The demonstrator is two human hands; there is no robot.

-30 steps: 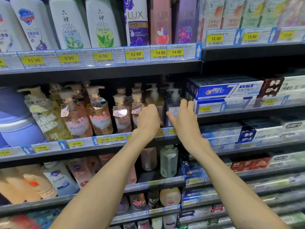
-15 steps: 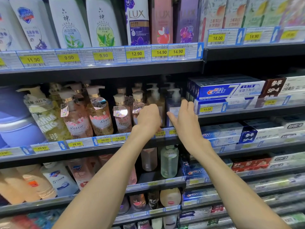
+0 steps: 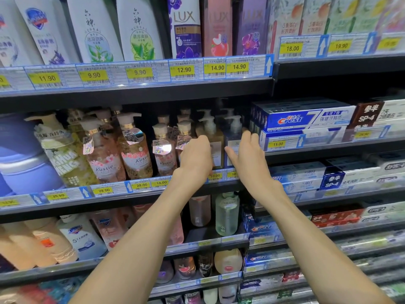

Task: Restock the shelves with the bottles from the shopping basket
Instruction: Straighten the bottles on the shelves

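Both hands barely shifted, left hand (image 3: 195,155) fingers curled before amber bottle (image 3: 211,137), right hand (image 3: 246,154) fingers straight against grey bottle (image 3: 233,133)

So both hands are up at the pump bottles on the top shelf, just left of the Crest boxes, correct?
Not the top shelf. In the head view, the left hand and right hand are at the pump bottles on the second shelf, left of the Crest boxes.

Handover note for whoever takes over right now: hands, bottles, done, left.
Left hand: fingers curled, at the amber pump bottle on the middle shelf; grip not visible.
Right hand: fingers straight, against the dark blue pump bottle beside it.
Done: both bottles stand upright on that shelf.
Left: basket out of view, so remaining stock cannot be told.
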